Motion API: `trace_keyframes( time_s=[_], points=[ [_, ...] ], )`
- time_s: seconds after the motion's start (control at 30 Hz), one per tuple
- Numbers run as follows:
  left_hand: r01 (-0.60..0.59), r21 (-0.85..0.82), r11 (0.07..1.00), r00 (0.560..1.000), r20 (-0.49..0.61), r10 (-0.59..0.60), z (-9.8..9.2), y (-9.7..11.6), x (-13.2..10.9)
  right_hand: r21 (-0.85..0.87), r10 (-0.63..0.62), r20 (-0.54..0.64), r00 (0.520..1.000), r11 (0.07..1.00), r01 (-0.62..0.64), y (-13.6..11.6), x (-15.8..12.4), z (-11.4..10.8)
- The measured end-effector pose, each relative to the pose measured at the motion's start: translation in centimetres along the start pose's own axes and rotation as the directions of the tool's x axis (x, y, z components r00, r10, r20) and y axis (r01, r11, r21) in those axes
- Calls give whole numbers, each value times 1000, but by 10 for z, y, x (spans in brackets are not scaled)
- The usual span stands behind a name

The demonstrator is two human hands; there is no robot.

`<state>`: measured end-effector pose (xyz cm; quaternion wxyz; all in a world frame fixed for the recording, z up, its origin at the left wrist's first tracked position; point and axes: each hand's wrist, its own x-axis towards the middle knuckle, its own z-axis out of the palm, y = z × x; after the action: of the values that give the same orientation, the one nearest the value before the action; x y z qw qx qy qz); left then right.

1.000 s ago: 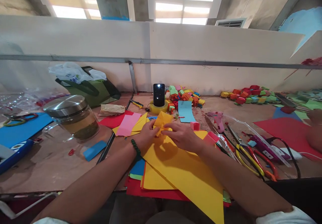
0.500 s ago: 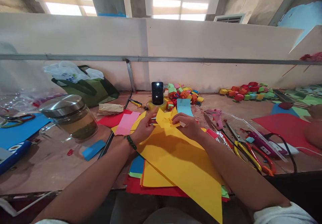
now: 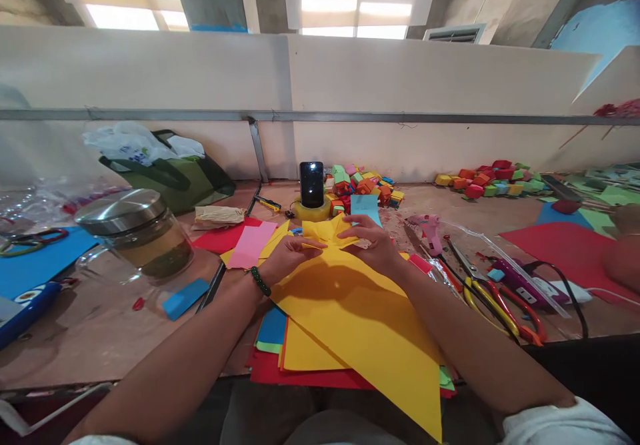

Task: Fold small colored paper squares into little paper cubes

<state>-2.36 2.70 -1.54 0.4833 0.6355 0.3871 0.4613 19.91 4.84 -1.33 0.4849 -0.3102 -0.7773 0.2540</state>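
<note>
A small piece of folded yellow paper (image 3: 325, 230) is held up between my two hands, its flaps standing partly open. My left hand (image 3: 289, 256) pinches its near left edge between thumb and fingers. From the other side, my right hand (image 3: 371, 244) grips the right edge, fingers on top and thumb below. Under both hands lies a large yellow sheet (image 3: 365, 338), over a stack with blue, green and red sheets. A pink paper strip (image 3: 253, 245) rests left of my left hand. Beyond my right hand is a light blue paper piece (image 3: 366, 210).
A phone (image 3: 312, 184) stands upright behind the hands, beside a heap of coloured paper cubes (image 3: 345, 188). To the left is a lidded glass mug (image 3: 145, 238). Scissors (image 3: 480, 285) and a pink glue gun (image 3: 425, 230) lie right. Another person's hand (image 3: 623, 258) shows at the right edge.
My left hand has shifted slightly right and lower, its fingers now closed on the near edge of the yellow paper. The paper's flaps have changed shape; my right hand keeps hold.
</note>
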Motion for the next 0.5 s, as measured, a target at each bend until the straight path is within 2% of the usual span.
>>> trace_keyframes(
  time_s=[0.1,0.17,0.23,0.37,0.43,0.5],
  points=[
    [-30,-23,999,999,-17,30,1,0,0,174,253,34,967,951,-255,-3,2,-2],
    [-25,-36,999,1000,-16,24,1,0,-1,270,395,89,914,874,-404,-5,4,-2],
    [-17,-49,999,1000,-26,16,2,1,-1,338,485,129,865,799,-498,-8,5,-1],
    [16,-105,994,999,-50,-22,5,2,-1,438,560,194,805,685,-582,-14,5,6],
    [61,-158,986,993,-86,-75,8,2,-2,455,577,174,798,672,-584,-15,5,10],
    [93,-218,972,983,-137,-125,11,3,-2,467,567,125,814,691,-552,-14,4,15]
  ],
)
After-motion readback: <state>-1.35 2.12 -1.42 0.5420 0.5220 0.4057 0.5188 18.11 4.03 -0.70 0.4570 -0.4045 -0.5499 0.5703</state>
